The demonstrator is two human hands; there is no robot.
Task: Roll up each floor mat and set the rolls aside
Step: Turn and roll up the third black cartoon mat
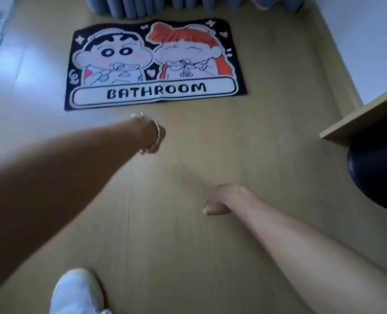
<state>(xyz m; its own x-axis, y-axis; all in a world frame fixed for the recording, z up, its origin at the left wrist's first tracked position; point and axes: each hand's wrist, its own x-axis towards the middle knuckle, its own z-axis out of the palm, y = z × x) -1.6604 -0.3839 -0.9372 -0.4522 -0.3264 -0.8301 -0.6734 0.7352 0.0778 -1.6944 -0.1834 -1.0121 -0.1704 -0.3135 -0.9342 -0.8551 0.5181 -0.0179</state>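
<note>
Nothing is being held by the loosely curled fingers of the right hand [219, 200]. The left hand [155, 138] is being blurred, its fingers untellable. Beyond both, untouched, the black-edged cartoon "BATHROOM" floor mat [156, 64] is lying flat on the pale wooden floor [267, 137].

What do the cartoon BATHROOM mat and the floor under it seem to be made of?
The black-edged cartoon BATHROOM mat looks like short-pile fabric: matte, wavy edge. The pale tan floor looks like laminate or vinyl: plank seams, soft glare.

Floor mat [156, 64] — black border, two cartoon figures, orange hair, "BATHROOM" lettering on white; floor [267, 132] tan; shoe [77, 293] white.
</note>
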